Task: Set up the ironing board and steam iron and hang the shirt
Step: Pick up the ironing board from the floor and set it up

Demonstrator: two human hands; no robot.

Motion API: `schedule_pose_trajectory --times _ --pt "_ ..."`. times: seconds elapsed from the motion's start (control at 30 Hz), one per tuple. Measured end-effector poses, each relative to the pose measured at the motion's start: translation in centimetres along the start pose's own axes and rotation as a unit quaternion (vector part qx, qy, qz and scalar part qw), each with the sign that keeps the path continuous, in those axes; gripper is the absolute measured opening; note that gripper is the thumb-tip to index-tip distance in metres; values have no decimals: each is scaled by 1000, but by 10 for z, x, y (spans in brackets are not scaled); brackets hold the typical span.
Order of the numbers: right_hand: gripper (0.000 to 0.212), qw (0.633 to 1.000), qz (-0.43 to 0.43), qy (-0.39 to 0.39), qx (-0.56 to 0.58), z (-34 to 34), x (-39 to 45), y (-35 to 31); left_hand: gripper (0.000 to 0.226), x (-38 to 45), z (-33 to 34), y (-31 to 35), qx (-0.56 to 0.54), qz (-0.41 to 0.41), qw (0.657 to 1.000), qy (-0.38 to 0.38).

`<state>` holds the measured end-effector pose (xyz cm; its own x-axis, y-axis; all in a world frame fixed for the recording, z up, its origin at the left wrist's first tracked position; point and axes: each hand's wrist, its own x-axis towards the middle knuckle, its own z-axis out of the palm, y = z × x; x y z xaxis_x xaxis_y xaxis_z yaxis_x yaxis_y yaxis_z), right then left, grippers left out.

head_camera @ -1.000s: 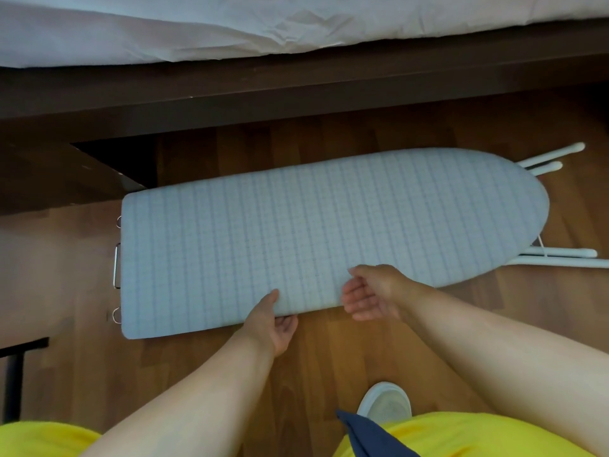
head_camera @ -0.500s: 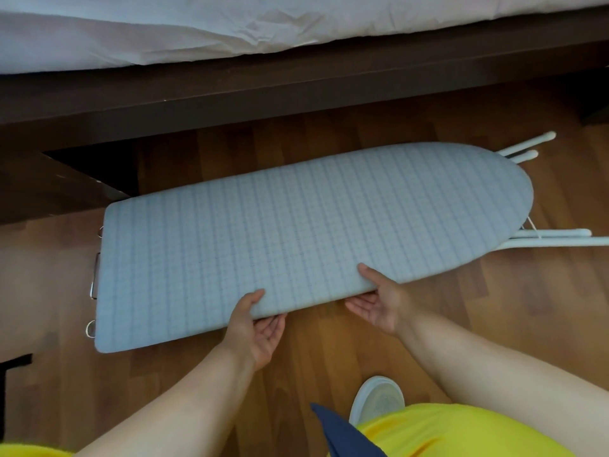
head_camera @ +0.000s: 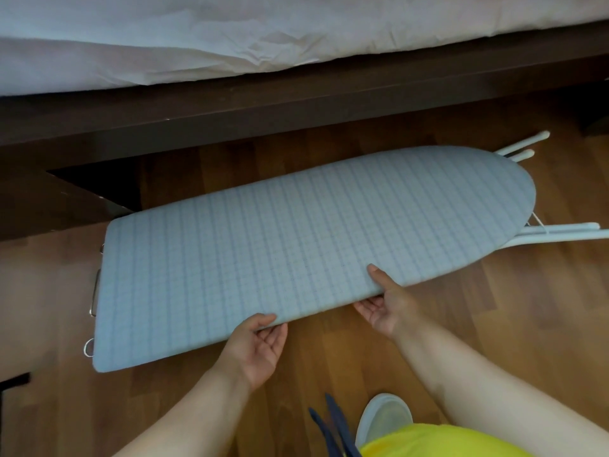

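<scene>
A light blue checked ironing board lies low over the wooden floor, its rounded nose to the right and its square end to the left. White folded legs stick out past the nose. My left hand grips the near edge from below, thumb on top. My right hand holds the same edge further right, fingers underneath and thumb on the cover. The near edge is tipped up off the floor. No iron or shirt is in view.
A dark wooden bed frame with a white sheet runs along the far side. My white shoe stands on the floor just below the hands. A dark metal frame shows at the lower left edge.
Both hands have gone from resting at the board's near edge to gripping it from below, and the near edge has lifted toward me.
</scene>
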<state>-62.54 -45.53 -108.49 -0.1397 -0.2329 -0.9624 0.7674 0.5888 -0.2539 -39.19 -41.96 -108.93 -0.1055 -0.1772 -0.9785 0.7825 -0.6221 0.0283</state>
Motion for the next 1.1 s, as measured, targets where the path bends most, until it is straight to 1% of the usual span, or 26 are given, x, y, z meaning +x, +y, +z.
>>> schedule_pose_trajectory --times 0.13,0.23,0.3,0.47,0.57,0.63,0.73,0.8,0.87,0.93,1.03,1.1 --pt "53 998 19 14 -60 6 -7 -13 51 -2 -1 8 28 -17 999 -5" --pt "55 994 59 0 -97 7 -11 -24 49 -6 -1 12 41 -25 999 -5" --pt "57 993 67 -16 -101 5 -13 -25 46 -8 -2 13 46 -29 998 -12" --pt "51 995 26 -70 -60 4 -16 -19 42 -10 -4 15 34 -33 998 -44" --pt "50 996 -11 -92 9 4 -15 -11 39 -9 -5 15 31 -45 997 -50" --pt "51 993 -10 -104 52 4 -14 -7 35 -7 -5 15 31 -49 997 -50" --pt "56 991 -15 -116 57 4 -16 -10 28 -9 -2 15 12 -48 998 -40" --pt "57 991 -21 -118 53 6 -24 -11 27 -15 3 13 -28 -37 998 -30" --pt "57 991 -17 -125 52 10 -36 -11 29 -28 7 13 -80 -21 997 -12" --pt "55 991 -8 -122 55 10 -53 -9 36 -43 9 14 -107 -7 994 0" --pt "56 989 -11 -129 65 6 -81 -7 50 -68 4 12 -125 -4 992 -13" --pt "55 987 -6 -139 77 0 -104 -6 48 -91 3 9 -140 -8 990 -18"
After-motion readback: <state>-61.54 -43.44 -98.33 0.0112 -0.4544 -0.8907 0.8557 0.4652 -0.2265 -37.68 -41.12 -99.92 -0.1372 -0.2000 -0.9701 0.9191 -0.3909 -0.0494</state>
